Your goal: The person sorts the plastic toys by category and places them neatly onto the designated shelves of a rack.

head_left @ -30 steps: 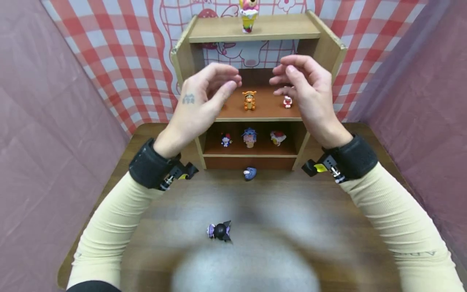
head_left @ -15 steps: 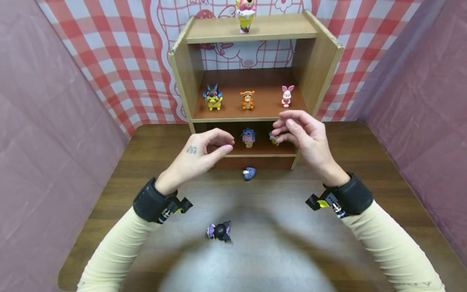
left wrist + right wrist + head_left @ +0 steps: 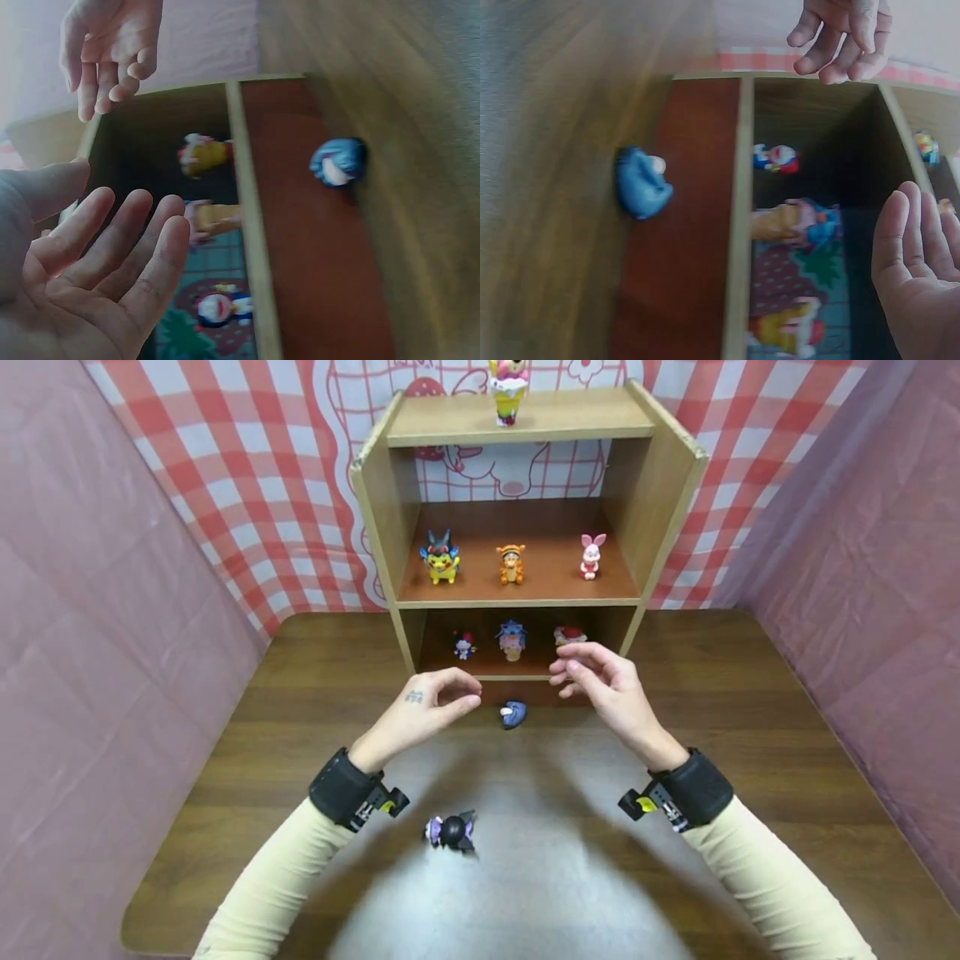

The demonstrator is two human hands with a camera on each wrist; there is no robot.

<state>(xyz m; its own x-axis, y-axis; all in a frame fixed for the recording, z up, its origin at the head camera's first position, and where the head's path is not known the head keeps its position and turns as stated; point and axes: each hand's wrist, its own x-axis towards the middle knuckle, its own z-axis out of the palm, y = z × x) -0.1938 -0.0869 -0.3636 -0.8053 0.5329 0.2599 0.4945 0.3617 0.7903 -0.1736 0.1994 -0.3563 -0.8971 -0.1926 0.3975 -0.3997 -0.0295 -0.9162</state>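
Note:
My left hand [image 3: 423,712] and right hand [image 3: 613,700] hover apart in front of a wooden shelf unit [image 3: 517,603], fingers loosely bent, nothing in either. Between them, at the unit's foot, a small blue figurine [image 3: 513,714] with a pale patch lies on the table; the right wrist view shows this blue figurine [image 3: 641,182] beside the red-brown base panel [image 3: 686,225]. A black and purple figurine [image 3: 453,832] lies nearer the front. On the lower shelf stand a red-topped small figurine [image 3: 464,646], a blue-haired figurine [image 3: 512,640] and a red-and-white figurine [image 3: 570,635], partly behind my right fingers.
The middle shelf bears a yellow figurine with a dark hood [image 3: 441,560], an orange tiger figurine [image 3: 512,565] and a pink piglet figurine [image 3: 591,557]. An ice-cream-cup figurine [image 3: 508,393] tops the unit. Pink cloth [image 3: 847,527] hangs at both sides of the wooden table [image 3: 750,760].
Both hands have come down and back from before the middle shelf to the unit's foot, uncovering the yellow and piglet figurines. The figurines have stayed in place.

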